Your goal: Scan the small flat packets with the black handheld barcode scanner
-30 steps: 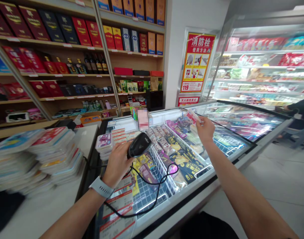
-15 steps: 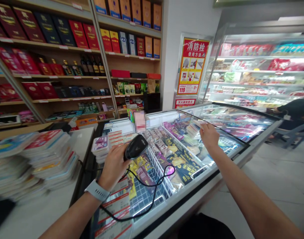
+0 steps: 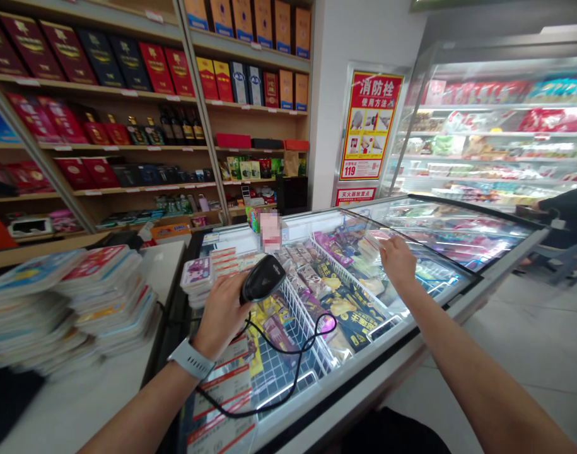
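My left hand [image 3: 224, 306], with a pale watch strap at the wrist, is wrapped round a black barcode scanner [image 3: 263, 280]. The scanner's head points right, over the glass top of a chest freezer [image 3: 345, 378]. Its black cable [image 3: 295, 372] loops across the glass below. Further right, my right hand [image 3: 398, 261] hovers above the freezer with its fingers pinched together. A pale, blurred shape lies by those fingertips, and I cannot make out whether they hold anything. Packaged frozen goods [image 3: 340, 290] show through the glass, in white wire baskets [image 3: 300, 315].
Stacks of flat, colourful packs [image 3: 113, 302] stand on the white counter [image 3: 132, 378] at left. A smaller pack stack [image 3: 197, 280] and price labels [image 3: 224, 403] are on the freezer's left side. Boxed bottles fill the shelves [image 3: 127, 91] behind. A person [image 3: 567, 214] sits at far right.
The view has shifted slightly, so the surroundings sit a little further right. Both hands keep nearly the same pose, and the scanner stays in my left hand.
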Available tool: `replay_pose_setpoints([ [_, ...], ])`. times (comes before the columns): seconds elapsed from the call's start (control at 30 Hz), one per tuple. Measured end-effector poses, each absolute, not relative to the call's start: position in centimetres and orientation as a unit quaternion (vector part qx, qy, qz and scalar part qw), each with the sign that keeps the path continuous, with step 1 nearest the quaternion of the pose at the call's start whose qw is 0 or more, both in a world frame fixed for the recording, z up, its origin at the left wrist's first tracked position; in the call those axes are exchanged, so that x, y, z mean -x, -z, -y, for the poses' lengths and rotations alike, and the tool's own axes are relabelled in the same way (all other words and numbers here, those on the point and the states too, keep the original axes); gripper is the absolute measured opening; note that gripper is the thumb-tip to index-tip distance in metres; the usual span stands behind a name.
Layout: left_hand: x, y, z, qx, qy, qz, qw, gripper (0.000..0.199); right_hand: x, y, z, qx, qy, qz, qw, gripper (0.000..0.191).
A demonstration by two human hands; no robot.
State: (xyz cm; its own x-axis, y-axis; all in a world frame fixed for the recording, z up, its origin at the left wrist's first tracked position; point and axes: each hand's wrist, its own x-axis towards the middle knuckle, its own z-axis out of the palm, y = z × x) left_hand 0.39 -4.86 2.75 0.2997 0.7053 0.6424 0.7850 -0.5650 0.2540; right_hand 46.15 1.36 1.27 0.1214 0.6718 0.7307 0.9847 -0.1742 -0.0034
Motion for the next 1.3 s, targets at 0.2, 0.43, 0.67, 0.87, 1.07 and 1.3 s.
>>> replay_pose_setpoints([
  [0.2, -0.4, -2.8, 5.0, 0.810, 0.359, 0.460, 0.065, 0.038, -46.3, -0.7, -1.7, 0.704, 0.309, 0.582, 0.267, 0.028],
  [0.43, -0.4, -2.9, 5.0, 0.813, 0.355, 0.456, 0.070, 0.039, -46.0, -1.1, -1.6, 0.710, 0.313, 0.569, 0.272, 0.031],
  [0.67, -0.5, -2.9, 5.1, 0.806, 0.369, 0.458, 0.070, 0.039, -45.7, -1.1, -1.4, 0.673, 0.336, 0.580, 0.312, 0.038],
  [0.87, -0.5, -3.0, 5.1, 0.808, 0.372, 0.453, 0.064, 0.035, -44.6, -1.3, -1.7, 0.623, 0.364, 0.611, 0.325, 0.045],
  [1.07, -0.5, -3.1, 5.2, 0.804, 0.388, 0.447, 0.056, 0.039, -42.8, -0.4, -2.4, 0.576, 0.353, 0.663, 0.323, 0.041],
  [1.3, -0.5, -3.0, 5.2, 0.810, 0.385, 0.439, 0.051, 0.034, -38.9, 1.6, -3.3, 0.535, 0.268, 0.747, 0.289, 0.038],
])
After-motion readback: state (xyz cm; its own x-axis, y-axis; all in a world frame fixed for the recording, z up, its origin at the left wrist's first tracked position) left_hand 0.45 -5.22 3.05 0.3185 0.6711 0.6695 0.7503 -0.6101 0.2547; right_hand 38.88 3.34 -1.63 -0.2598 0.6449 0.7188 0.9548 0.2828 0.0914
